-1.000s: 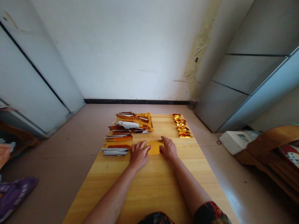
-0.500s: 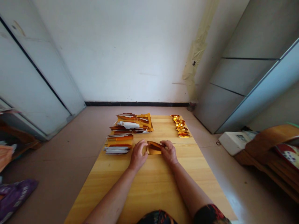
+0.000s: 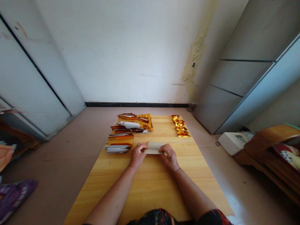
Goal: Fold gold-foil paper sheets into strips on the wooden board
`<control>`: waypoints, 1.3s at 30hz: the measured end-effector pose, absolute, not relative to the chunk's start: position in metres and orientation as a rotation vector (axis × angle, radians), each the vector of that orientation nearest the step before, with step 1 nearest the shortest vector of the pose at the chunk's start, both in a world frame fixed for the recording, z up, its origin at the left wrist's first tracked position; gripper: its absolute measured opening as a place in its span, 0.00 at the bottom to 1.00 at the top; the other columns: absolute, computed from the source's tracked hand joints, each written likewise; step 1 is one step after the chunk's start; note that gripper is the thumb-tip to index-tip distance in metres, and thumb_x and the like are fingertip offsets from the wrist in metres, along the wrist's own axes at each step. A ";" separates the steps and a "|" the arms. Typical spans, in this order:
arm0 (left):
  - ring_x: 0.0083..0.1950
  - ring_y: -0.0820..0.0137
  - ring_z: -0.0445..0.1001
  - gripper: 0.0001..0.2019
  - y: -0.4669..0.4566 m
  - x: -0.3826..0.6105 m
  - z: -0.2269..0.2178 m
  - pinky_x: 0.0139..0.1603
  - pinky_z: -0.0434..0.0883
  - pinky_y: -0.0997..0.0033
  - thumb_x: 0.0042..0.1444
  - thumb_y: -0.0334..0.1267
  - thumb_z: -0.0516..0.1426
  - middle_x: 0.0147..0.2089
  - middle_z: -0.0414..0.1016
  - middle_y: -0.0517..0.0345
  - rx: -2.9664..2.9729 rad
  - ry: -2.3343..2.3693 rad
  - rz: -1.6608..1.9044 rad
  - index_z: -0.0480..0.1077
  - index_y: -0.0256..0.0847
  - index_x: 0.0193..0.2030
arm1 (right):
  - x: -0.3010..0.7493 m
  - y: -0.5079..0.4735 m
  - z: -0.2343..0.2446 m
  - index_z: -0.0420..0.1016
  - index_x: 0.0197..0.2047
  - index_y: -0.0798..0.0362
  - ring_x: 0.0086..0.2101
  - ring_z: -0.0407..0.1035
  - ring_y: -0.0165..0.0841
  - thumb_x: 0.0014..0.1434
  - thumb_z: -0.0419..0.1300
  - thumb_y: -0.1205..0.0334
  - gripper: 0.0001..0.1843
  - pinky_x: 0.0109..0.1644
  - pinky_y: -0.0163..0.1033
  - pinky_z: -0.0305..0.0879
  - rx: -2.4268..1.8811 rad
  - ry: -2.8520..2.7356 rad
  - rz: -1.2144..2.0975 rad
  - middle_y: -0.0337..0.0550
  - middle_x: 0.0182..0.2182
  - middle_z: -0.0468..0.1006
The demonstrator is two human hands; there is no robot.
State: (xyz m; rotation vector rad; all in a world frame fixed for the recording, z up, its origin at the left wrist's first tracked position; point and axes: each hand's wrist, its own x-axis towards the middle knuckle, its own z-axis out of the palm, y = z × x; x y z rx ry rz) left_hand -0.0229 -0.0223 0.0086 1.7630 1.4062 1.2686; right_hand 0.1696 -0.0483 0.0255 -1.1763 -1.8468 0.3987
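Note:
A small sheet of gold foil paper, its whitish side facing me, is stretched between both hands above the wooden table. My left hand pinches its left end between thumb and fingers. Its right end is gripped by my right hand, whose fingers curl around the edge. Beside my left hand lie stacks of gold and white foil sheets, with a further pile behind them. Several shiny folded gold foil pieces sit in a row at the table's far right.
A white wall rises past the far table edge. Grey cabinets stand to the right, near a wooden seat with a white box at its end. A purple bag lies on the floor at left.
The sheet between my hands has turned from its gold face to its whitish face. Both hands stay at nearly the same spot, with the fingers shifted on the ends.

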 end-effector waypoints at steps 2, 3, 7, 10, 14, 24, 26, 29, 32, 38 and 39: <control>0.44 0.67 0.74 0.06 -0.023 -0.023 0.008 0.47 0.72 0.66 0.43 0.27 0.57 0.40 0.76 0.55 1.795 1.413 1.237 0.73 0.40 0.28 | 0.173 -0.048 0.020 0.69 0.28 0.50 0.37 0.67 0.34 0.47 0.52 0.73 0.09 0.45 0.40 0.64 -1.199 -1.886 0.421 0.42 0.30 0.74; 0.44 0.67 0.74 0.06 -0.023 -0.023 0.008 0.47 0.72 0.66 0.43 0.27 0.57 0.41 0.76 0.55 1.820 1.421 1.219 0.73 0.40 0.28 | 0.174 -0.047 0.018 0.69 0.28 0.50 0.39 0.68 0.35 0.46 0.52 0.74 0.10 0.46 0.40 0.63 -1.211 -1.906 0.430 0.43 0.33 0.75; 0.46 0.67 0.74 0.11 -0.026 -0.022 0.009 0.49 0.71 0.66 0.43 0.22 0.54 0.43 0.77 0.54 1.973 1.428 1.107 0.73 0.40 0.27 | 0.179 -0.046 0.009 0.71 0.33 0.51 0.42 0.68 0.36 0.42 0.54 0.76 0.15 0.49 0.40 0.62 -1.231 -2.059 0.470 0.44 0.38 0.77; 0.46 0.68 0.74 0.14 -0.029 -0.023 0.010 0.49 0.70 0.66 0.42 0.19 0.52 0.41 0.78 0.55 2.137 1.370 0.979 0.73 0.41 0.27 | 0.183 -0.047 0.006 0.73 0.37 0.52 0.42 0.68 0.36 0.42 0.54 0.76 0.18 0.49 0.40 0.61 -1.197 -2.185 0.439 0.43 0.38 0.77; 0.49 0.66 0.72 0.15 -0.030 -0.026 0.011 0.50 0.69 0.64 0.40 0.19 0.53 0.43 0.79 0.56 2.308 1.312 0.835 0.72 0.42 0.28 | 0.187 -0.047 0.013 0.72 0.46 0.53 0.51 0.63 0.39 0.44 0.58 0.72 0.23 0.55 0.44 0.57 -1.207 -2.282 0.360 0.49 0.51 0.73; 0.49 0.64 0.72 0.09 -0.025 -0.026 0.022 0.51 0.66 0.63 0.54 0.35 0.53 0.44 0.78 0.53 2.295 1.444 0.675 0.74 0.42 0.37 | 0.189 -0.028 0.029 0.76 0.37 0.50 0.36 0.70 0.32 0.59 0.54 0.60 0.10 0.41 0.34 0.61 -1.522 -2.114 0.564 0.41 0.34 0.79; 0.44 0.66 0.74 0.09 -0.020 -0.022 0.020 0.47 0.67 0.67 0.56 0.36 0.53 0.39 0.78 0.54 2.151 1.577 0.728 0.74 0.41 0.38 | 0.183 -0.022 0.027 0.75 0.35 0.50 0.31 0.69 0.30 0.60 0.53 0.60 0.10 0.35 0.31 0.59 -1.703 -1.980 0.522 0.39 0.29 0.78; 0.38 0.69 0.75 0.19 -0.013 -0.014 0.018 0.41 0.67 0.72 0.57 0.38 0.53 0.36 0.78 0.58 1.900 1.716 0.822 0.65 0.43 0.56 | 0.171 -0.014 0.027 0.74 0.36 0.51 0.28 0.68 0.29 0.60 0.53 0.57 0.10 0.31 0.31 0.55 -1.933 -1.851 0.374 0.39 0.27 0.76; 0.36 0.69 0.74 0.31 -0.010 -0.007 0.020 0.38 0.65 0.72 0.55 0.36 0.53 0.33 0.77 0.60 1.882 1.836 0.793 0.50 0.42 0.66 | 0.159 -0.010 0.026 0.72 0.45 0.52 0.30 0.69 0.31 0.62 0.52 0.57 0.13 0.33 0.32 0.55 -2.079 -1.807 0.206 0.43 0.29 0.76; 0.40 0.65 0.72 0.32 -0.014 0.001 0.024 0.42 0.64 0.69 0.53 0.32 0.54 0.36 0.75 0.53 2.115 2.027 0.627 0.53 0.42 0.66 | 0.150 -0.011 0.023 0.61 0.59 0.55 0.39 0.70 0.37 0.59 0.54 0.61 0.25 0.44 0.38 0.56 -2.081 -1.867 0.096 0.49 0.34 0.77; 0.41 0.65 0.72 0.32 -0.015 0.001 0.024 0.43 0.64 0.68 0.53 0.32 0.54 0.37 0.75 0.53 2.136 2.023 0.604 0.53 0.43 0.65 | 0.150 -0.011 0.022 0.61 0.59 0.55 0.40 0.70 0.37 0.59 0.53 0.62 0.25 0.45 0.38 0.55 -2.064 -1.881 0.102 0.49 0.35 0.77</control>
